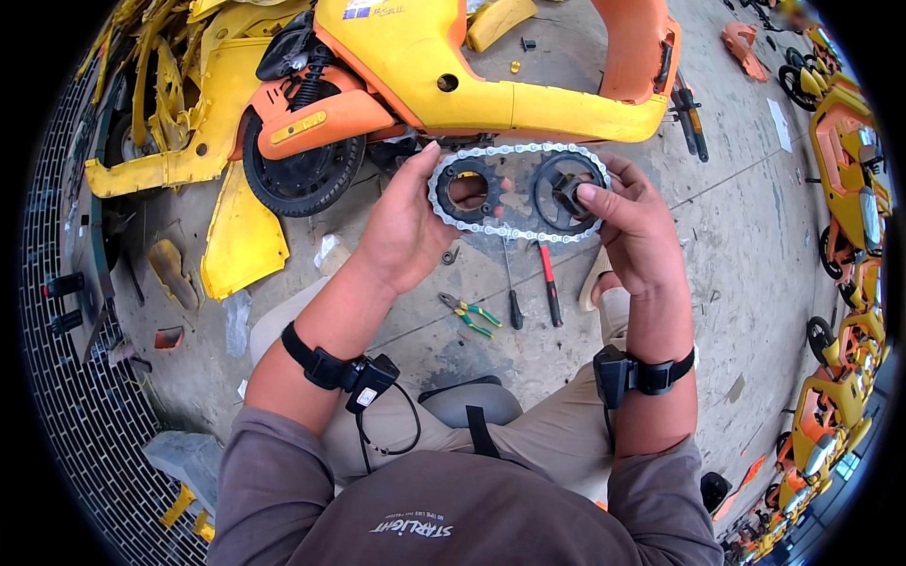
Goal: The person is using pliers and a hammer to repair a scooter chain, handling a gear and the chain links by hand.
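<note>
My left hand [415, 212] and my right hand [642, 222] hold a silver drive chain [514, 234] stretched in a long loop in front of the scooter. Inside its left end sits a dark sprocket [493, 195] with a large round hole, and fingers of my left hand show behind it. A larger black sprocket [542, 198] with a raised hub fills the right end. My right thumb presses on that hub, the other fingers curling behind the rim. Both hands are closed on the assembly, which hangs above the floor.
A yellow-orange scooter body [472, 104] lies ahead, its black wheel [302, 165] to the left. On the floor are green-handled pliers [472, 313], a screwdriver [515, 307] and a red-black handled tool [549, 283]. Yellow panels [245, 236] pile up left; several scooters [849, 179] line the right.
</note>
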`<state>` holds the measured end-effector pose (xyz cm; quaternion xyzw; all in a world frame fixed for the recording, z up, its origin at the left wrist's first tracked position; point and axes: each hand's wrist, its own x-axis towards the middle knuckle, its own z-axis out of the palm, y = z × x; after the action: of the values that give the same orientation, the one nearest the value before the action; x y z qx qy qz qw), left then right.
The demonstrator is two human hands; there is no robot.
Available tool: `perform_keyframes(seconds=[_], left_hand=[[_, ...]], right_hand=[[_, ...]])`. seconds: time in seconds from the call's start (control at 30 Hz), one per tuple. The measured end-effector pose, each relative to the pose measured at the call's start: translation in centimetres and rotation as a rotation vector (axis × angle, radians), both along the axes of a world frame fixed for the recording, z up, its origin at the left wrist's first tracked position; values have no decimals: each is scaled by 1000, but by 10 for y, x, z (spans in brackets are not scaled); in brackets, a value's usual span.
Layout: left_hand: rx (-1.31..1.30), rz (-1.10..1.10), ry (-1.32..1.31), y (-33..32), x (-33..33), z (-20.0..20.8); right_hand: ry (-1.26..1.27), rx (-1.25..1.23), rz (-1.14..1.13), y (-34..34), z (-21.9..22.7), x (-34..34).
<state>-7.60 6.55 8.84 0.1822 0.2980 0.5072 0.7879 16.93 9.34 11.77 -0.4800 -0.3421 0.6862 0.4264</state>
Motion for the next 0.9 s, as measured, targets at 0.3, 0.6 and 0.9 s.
perform_keyframes(seconds=[0.3, 0.6, 0.9], left_hand=[[-35, -13, -22, -1, 1, 3], [-26, -22, 94, -5, 0, 5], [17, -48, 173, -5, -3, 1]], right_hand=[[5, -1, 15, 2, -1, 3], [8, 8, 44, 2, 0, 5], [4, 15, 40, 2, 1, 5]])
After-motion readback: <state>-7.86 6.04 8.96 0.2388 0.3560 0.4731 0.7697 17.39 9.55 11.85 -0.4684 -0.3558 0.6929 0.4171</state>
